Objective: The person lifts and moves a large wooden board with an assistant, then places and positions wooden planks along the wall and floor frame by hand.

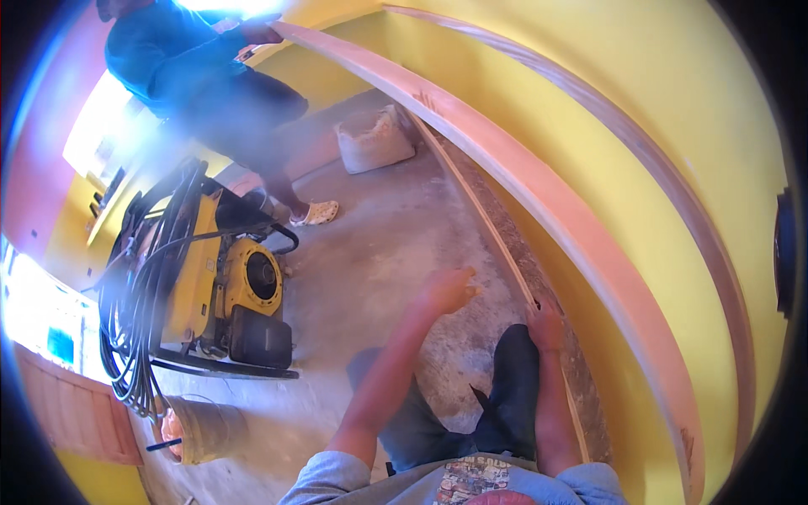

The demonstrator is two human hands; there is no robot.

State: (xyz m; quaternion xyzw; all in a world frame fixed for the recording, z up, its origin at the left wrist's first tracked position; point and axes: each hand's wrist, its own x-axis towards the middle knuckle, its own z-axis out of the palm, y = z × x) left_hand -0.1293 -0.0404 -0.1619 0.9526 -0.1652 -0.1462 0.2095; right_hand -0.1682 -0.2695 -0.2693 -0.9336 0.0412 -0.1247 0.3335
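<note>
My right hand point(545, 324) is closed on a long thin wooden strip point(484, 215) that runs along the floor close to the yellow wall. To its left, my left hand point(450, 292) hovers over the concrete floor with its fingers apart and nothing visible in them. A wide pale wooden plank point(522, 168) stretches in an arc past my right side. At its far end, another person point(181, 67) in a blue-green top has a hand point(261, 32) on it. Farther right, a darker long board point(640, 139) lies along the wall.
A yellow and black engine-driven machine point(244, 286) with coiled black cables point(135, 337) stands at left. Below it a bucket point(210, 429) lies tilted. A whitish open sack point(374, 141) sits by the far wall, near the other person's light clog point(316, 214).
</note>
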